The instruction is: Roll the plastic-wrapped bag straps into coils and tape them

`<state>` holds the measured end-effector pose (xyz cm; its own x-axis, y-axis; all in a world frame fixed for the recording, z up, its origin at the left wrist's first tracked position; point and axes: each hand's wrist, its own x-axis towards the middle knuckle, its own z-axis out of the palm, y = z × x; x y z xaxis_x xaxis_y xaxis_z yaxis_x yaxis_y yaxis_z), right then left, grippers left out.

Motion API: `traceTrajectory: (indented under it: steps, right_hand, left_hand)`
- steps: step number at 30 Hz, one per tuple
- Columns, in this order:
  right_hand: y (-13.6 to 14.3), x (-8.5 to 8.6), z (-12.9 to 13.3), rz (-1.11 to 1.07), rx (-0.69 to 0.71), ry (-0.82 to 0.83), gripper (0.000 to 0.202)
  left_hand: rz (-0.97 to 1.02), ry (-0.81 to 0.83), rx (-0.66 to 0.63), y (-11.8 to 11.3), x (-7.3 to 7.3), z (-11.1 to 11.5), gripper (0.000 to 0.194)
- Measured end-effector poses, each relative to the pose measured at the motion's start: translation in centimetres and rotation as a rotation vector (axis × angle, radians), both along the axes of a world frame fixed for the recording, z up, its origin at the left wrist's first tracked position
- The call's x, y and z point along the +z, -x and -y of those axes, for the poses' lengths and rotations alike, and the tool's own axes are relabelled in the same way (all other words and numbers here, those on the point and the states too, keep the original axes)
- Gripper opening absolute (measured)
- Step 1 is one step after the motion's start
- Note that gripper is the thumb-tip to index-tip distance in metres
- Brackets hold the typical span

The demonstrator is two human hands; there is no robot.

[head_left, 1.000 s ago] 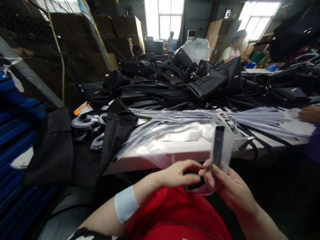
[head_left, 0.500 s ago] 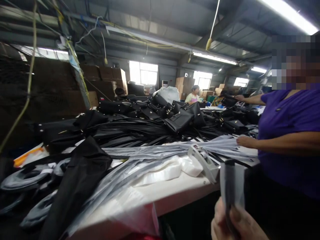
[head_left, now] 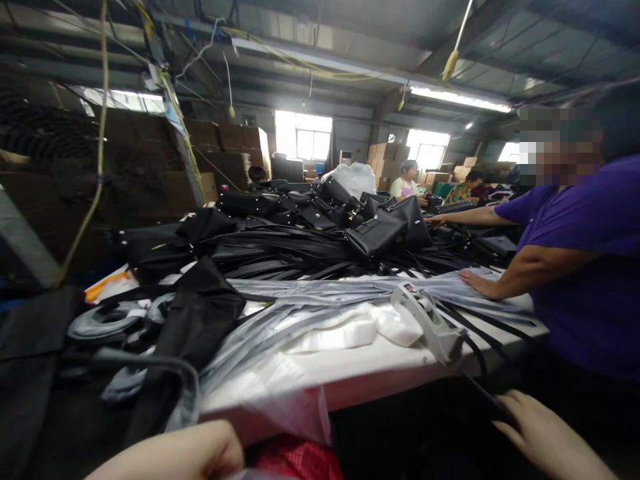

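Note:
At the lower left, my left hand (head_left: 213,445) is closed with its fingers turned down out of sight; what they hold, if anything, is hidden. Beside it are a clear plastic bag (head_left: 300,410) and red woven material (head_left: 300,460). A blurred strap in clear plastic (head_left: 187,380) curves down just behind that hand. My right hand (head_left: 537,427) is closed around a thin black strap (head_left: 493,400) below the table's front edge. Plastic-sleeved straps (head_left: 320,293) lie lengthwise along the white table (head_left: 350,380).
Black bags (head_left: 375,233) and loose black straps (head_left: 280,257) pile up behind. A grey tape dispenser (head_left: 427,323) stands at the table edge near a white plastic roll (head_left: 345,333). Coiled straps (head_left: 107,317) lie left. A co-worker in purple (head_left: 590,267) leans over the right end.
My right hand moved right, and the plastic-sleeved strap it held upright is gone from it; a black strap is there now. My left hand came into view. The co-worker leaned farther over the table.

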<state>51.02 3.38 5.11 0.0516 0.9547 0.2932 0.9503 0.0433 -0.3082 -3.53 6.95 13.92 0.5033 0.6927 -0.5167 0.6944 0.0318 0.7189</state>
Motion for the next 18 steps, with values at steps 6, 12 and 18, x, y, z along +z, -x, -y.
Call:
traceTrajectory:
  steps: [6,12,18]
  right_hand:
    - [22.5,5.0,0.2,-0.473,0.584,0.481,0.051]
    - [21.1,6.2,-1.4,-0.574,0.602,0.711,0.044]
    - [13.6,5.9,-3.7,-0.225,0.328,0.515,0.043]
  left_hand:
    - [0.237,0.102,-0.126,-8.3,-1.8,0.1,0.028]
    - [0.461,0.596,-0.387,-8.5,-3.7,-1.7,0.037]
    - [0.414,0.737,-0.475,-5.9,-6.4,-1.5,0.057]
